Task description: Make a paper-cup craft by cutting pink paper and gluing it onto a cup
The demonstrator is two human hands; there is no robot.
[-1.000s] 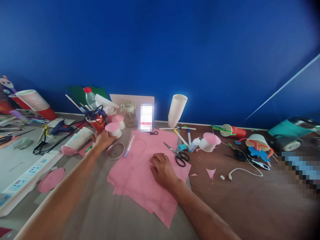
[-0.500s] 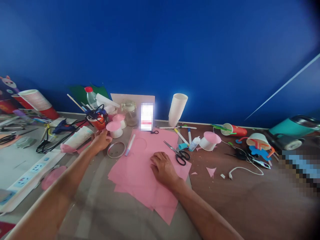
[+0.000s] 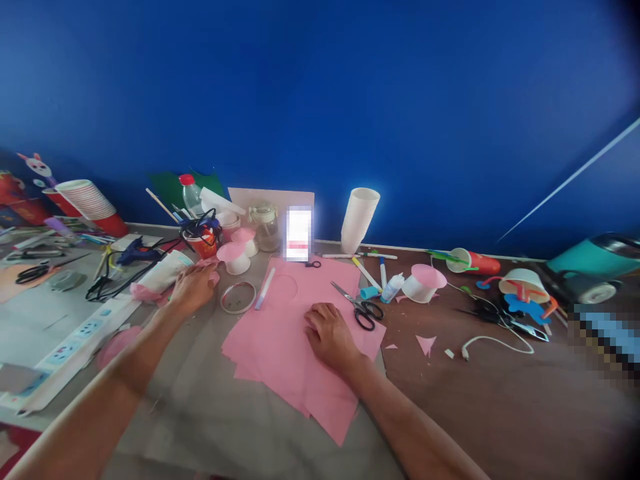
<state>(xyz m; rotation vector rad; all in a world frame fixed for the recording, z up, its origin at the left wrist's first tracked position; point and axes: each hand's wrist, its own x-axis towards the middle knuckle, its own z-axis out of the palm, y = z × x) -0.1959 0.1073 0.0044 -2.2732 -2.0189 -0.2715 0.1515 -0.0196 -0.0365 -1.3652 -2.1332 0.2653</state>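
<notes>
The left hand [image 3: 193, 287] had drawn back from the foot of the pink-topped white cup [image 3: 234, 259], where its fingers had reached a second earlier, and now lay low over the worktop [image 3: 190, 373], just beside the cup. That left the cup standing untouched, with the hand instead nearest a crumpled pink paper scrap [image 3: 210, 270] at its fingertips. Whether the left grip pinched the scrap or merely rested against it, I could not tell, as the back of the hand hid the undersides of the fingers.

The right hand [image 3: 330, 337] had kept its place, palm down on the pink paper sheets [image 3: 285, 350]; its grip was relaxed, fingers side by side and lightly bent, pinching nothing visible. The sheets were in the middle of the worktop, overlapping and fanned, their long axis running from the far side toward the person, with one near corner pointing forward and a little to the right.

The cup stood upright, its disc facing up, left of the sheets. Between them lay a round lid [image 3: 239, 297] and, on the sheets' left edge, a marker [image 3: 265, 289] whose length slanted away to the right. The scissors [image 3: 356, 305] pointed their blades toward the far left.
</notes>
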